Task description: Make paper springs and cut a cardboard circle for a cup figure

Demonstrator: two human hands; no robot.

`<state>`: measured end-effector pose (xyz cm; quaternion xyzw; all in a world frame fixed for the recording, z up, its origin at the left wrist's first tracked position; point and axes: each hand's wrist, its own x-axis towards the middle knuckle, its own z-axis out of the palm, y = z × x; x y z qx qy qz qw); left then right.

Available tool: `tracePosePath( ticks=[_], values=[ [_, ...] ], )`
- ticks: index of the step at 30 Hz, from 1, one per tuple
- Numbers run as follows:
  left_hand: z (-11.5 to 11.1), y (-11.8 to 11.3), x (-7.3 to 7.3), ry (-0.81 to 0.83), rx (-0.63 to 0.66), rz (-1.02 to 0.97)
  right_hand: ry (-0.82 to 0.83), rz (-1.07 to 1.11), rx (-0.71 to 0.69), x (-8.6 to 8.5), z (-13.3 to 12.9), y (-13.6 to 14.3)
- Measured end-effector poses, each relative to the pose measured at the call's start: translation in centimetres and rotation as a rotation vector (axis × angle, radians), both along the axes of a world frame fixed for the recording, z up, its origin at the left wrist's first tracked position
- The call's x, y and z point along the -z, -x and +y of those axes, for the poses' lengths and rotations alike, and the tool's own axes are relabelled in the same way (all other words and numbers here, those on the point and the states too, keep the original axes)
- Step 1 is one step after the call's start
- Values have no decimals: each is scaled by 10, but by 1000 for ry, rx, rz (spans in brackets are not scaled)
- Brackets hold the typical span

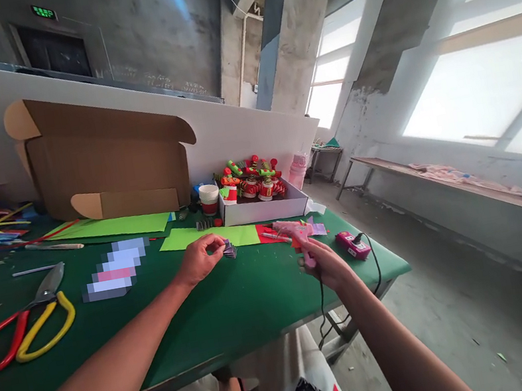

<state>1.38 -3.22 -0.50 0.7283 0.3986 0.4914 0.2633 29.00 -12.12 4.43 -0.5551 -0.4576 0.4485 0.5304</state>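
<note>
My left hand [199, 261] is closed in a pinch, thumb against fingertips, on a small dark strip of accordion-folded paper [230, 250] just above the green table [240, 307]. Wrapped around the handle of a pink hot glue gun [293, 227], my right hand [327, 263] is off to the right. The gun's nozzle points left, some distance from the folded paper. Behind both hands lies a bright green paper sheet [188, 238], with a red piece [268, 234] at its right end. More dark folded paper [206, 223] stands near the cups.
A white box [264, 211] holds several red and green figures. Beside it are stacked paper cups [209, 198]. An open cardboard box [108, 158] stands behind. Large scissors [44, 296] lie left. A magenta power socket [353, 245] with a black cord sits near the right edge.
</note>
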Motion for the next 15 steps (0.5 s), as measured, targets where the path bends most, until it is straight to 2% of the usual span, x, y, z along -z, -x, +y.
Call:
tracePosePath(
  ticks=[3, 6, 10, 15],
  values=[
    [0, 0, 1, -6, 3, 7, 62, 145, -138, -14, -5, 16],
    [1, 1, 2, -15, 2, 13, -1, 95, -218, -18, -7, 28],
    [1, 1, 3, -21, -6, 27, -61, -133, -263, -15, -5, 41],
    [1, 0, 3, -30, -11, 54, -162, -501, -240, -10, 1, 54]
  ],
)
